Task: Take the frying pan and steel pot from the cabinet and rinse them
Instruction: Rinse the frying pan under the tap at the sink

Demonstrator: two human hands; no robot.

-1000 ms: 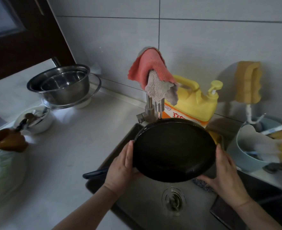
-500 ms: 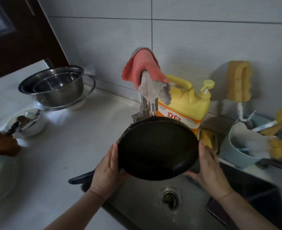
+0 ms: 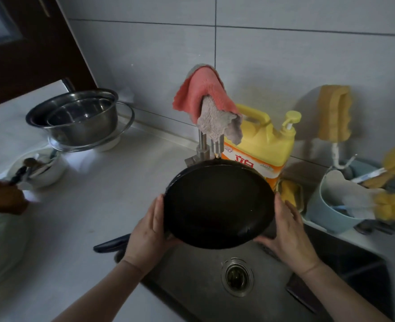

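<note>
Frying pan: tilted above sink, gripped at both rims by left hand and right hand. Steel pot: far-left bench.

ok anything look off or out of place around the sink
One thing: a pink and grey cloth is draped over the top of the tap, hanging right above the frying pan held beneath it. No spill or damage shows.

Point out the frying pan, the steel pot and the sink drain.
frying pan (image 3: 217, 203): head view, middle of its dark inner surface.
steel pot (image 3: 75, 117): head view, on its inner wall.
sink drain (image 3: 236, 276): head view, centre of the strainer.
</note>
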